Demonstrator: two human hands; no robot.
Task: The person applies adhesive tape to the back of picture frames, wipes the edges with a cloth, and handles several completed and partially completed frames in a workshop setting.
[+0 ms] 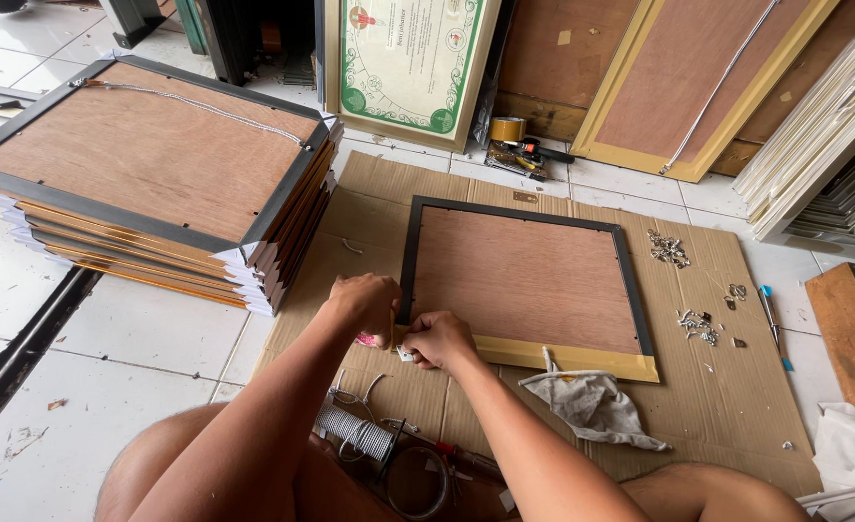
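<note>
A black-edged frame (527,282) with a reddish-brown wooden back is seen, banded in yellow tape (563,355) along its near side. Tan cardboard (737,387) is laid on white floor tiles (147,329). A grey cloth (592,404) and a pink item (368,339) are shown.

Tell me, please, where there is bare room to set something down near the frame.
Bare cardboard lies right of the rag; bare tiles lie below the frame stack. Crowded: both hands at the frame corner, metal bits to its right.
</note>
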